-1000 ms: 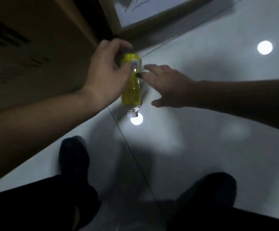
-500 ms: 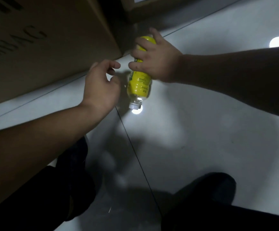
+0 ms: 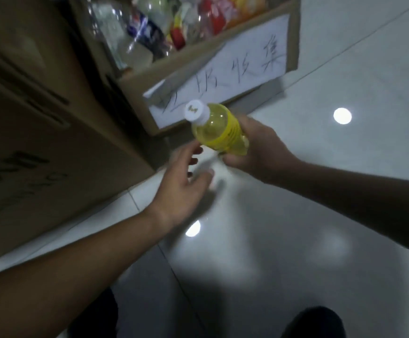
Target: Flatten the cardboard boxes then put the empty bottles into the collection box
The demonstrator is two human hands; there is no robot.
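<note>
A yellow plastic bottle [image 3: 219, 129] with a white cap is held in my right hand [image 3: 257, 150], cap pointing up and to the left, above the floor. My left hand [image 3: 182, 191] hovers just below and left of it, fingers apart and holding nothing. Right behind the bottle stands the cardboard collection box [image 3: 293, 35], open at the top, with a white handwritten paper sign [image 3: 225, 71] on its front. Several empty bottles and wrappers [image 3: 164, 28] lie inside it.
A large brown cardboard box [image 3: 39, 123] with dark print rises at the left, next to the collection box. The floor [image 3: 284, 240] is glossy white tile with bright lamp reflections. My dark shoes [image 3: 313, 323] show at the bottom edge.
My right hand took the bottle from my left hand, lifted it and turned it cap-up. The view tilted up, bringing the collection box into sight. My left hand let go and dropped lower.
</note>
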